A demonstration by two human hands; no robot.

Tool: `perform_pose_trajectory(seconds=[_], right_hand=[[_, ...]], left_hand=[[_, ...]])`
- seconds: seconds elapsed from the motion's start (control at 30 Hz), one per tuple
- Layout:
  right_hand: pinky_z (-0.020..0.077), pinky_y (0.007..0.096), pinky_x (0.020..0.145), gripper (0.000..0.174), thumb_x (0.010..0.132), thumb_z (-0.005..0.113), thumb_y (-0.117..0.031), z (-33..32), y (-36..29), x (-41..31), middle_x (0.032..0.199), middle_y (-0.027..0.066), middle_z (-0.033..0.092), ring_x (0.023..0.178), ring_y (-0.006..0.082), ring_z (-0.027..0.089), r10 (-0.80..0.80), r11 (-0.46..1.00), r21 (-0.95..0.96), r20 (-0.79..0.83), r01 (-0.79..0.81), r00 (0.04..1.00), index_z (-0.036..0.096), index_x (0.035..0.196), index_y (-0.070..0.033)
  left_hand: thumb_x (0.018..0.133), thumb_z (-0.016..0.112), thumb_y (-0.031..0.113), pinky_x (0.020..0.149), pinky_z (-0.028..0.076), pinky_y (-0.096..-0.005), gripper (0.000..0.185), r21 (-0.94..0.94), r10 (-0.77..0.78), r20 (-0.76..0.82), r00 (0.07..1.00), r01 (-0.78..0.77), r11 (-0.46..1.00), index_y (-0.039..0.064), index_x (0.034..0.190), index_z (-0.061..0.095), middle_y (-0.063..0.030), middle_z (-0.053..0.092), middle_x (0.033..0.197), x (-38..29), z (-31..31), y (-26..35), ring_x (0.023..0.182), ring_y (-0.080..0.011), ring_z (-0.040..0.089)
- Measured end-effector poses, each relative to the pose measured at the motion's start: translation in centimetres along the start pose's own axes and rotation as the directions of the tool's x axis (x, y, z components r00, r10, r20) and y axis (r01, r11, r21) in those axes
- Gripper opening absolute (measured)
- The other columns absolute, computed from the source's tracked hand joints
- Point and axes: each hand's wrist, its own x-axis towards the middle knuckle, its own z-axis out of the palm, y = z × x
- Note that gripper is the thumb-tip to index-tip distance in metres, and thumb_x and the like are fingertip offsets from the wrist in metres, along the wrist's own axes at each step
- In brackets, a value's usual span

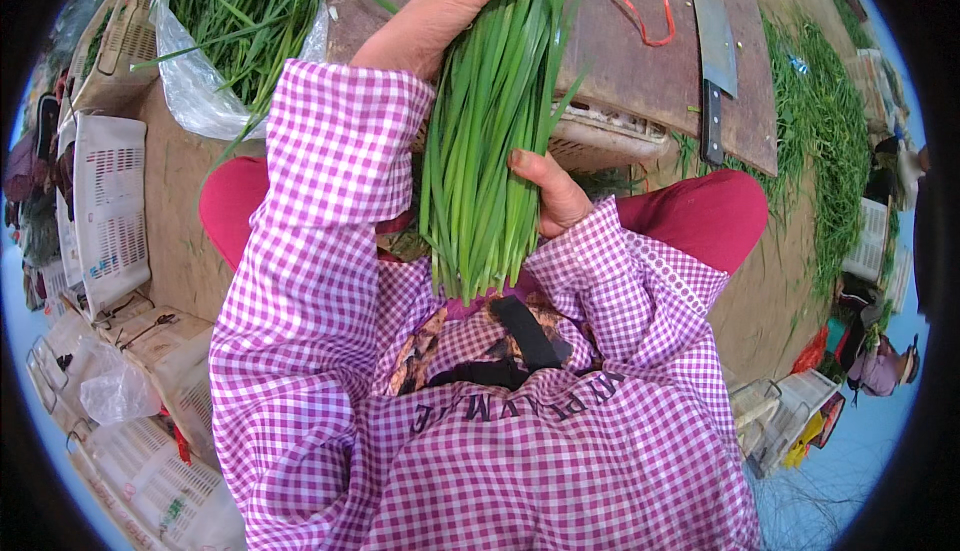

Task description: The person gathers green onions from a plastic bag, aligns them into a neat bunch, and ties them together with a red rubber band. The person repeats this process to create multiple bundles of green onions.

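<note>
A thick bundle of green leafy chives [484, 131] is held between my two hands, its pale cut ends pointing towards my lap. Around its upper part my left hand [442, 15] is wrapped, with the thumb lying across the leaves. Lower down on the right side, my right hand [553, 192] grips the bundle, thumb on top; its other fingers are hidden behind the leaves. Beyond the bundle is a worn wooden board [630, 78]. A cleaver [714, 63] with a black handle lies on its right part, and a red tie strip [652, 33] curls beside it.
A clear plastic bag [199, 105] full of green leaves stands at upper left. The board rests on a plastic crate [611, 135]. Loose leaves [814, 146] cover the ground at right. White crates [112, 206] line the left side. A person [885, 367] is at far right.
</note>
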Motion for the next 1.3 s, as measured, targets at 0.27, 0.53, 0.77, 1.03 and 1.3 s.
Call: perform_pose_trajectory(seconds=[0.27, 0.53, 0.77, 1.03, 1.3], right_hand=[[0.0564, 0.0359, 0.092, 0.056, 0.093, 0.065, -0.024, 0.2, 0.3, -0.6, 0.125, 0.0136, 0.06, 0.108, 0.0226, 0.064, -0.065, 0.983, 0.168, -0.066, 0.075, 0.996, 0.042, 0.137, 0.001], [0.0574, 0.0303, 0.083, 0.053, 0.094, 0.064, -0.035, 2.0, 0.3, -0.3, 0.116, 0.0098, 0.064, 0.098, 0.0168, 0.066, -0.094, 0.996, -0.025, -0.227, 0.091, 0.969, 0.049, 0.132, -0.001], [0.0549, 0.026, 0.077, 0.054, 0.096, 0.057, -0.043, 2.7, -0.2, -1.9, 0.113, 0.0065, 0.063, 0.094, 0.0132, 0.064, -0.093, 0.969, -0.244, -0.225, 0.036, 0.97, 0.049, 0.13, -0.002], [0.047, 0.0298, 0.087, 0.039, 0.091, 0.061, -0.012, 3.5, -0.7, -7.0, 0.111, 0.0093, 0.06, 0.102, 0.0158, 0.056, -0.691, 0.493, -0.868, -0.355, 0.052, 0.629, 0.051, 0.124, 0.005], [0.0479, 0.0329, 0.063, 0.038, 0.063, 0.082, -0.011, 7.9, 0.6, -8.4, 0.086, 0.008, 0.056, 0.077, 0.0239, 0.057, -0.422, -0.427, -0.886, 0.373, 0.182, 0.826, 0.065, 0.096, -0.003]], left_hand=[[0.088, 0.07, 0.023, 0.105, 0.04, -0.0381, 0.061, 0.4, 0.362, -0.614, 0.702, -0.118, 0.909, -0.007, 0.133, 0.042, -0.0202, 0.054, 0.13, -12.4, -0.7, -2.7, 0.123, -0.0253, 0.051], [0.094, 0.061, 0.017, 0.1, 0.042, -0.0318, 0.05, -0.437, -0.279, 0.101, 0.955, 0.294, 0.85, -0.001, 0.136, 0.041, -0.0113, 0.054, 0.13, -20.2, 4.0, -10.0, 0.12, -0.0171, 0.051], [0.099, 0.052, 0.025, 0.079, 0.053, -0.0325, 0.045, -0.672, -0.237, 0.248, 0.939, 0.343, 0.656, -0.001, 0.134, 0.045, -0.0143, 0.06, 0.123, -19.1, 5.4, -10.8, 0.107, -0.0231, 0.061], [0.099, 0.045, 0.03, 0.08, 0.055, -0.0359, 0.049, -0.744, -0.172, 0.287, 0.942, 0.332, 0.579, -0.004, 0.136, 0.045, -0.0198, 0.059, 0.126, -18.8, 5.9, -12.2, 0.112, -0.0293, 0.061], [0.097, 0.049, 0.029, 0.095, 0.049, -0.0411, 0.041, -0.791, -0.375, 0.199, 0.905, 0.374, 0.483, 0.002, 0.127, 0.053, -0.0124, 0.061, 0.12, -19.4, 6.5, -11.7, 0.11, -0.026, 0.059]])
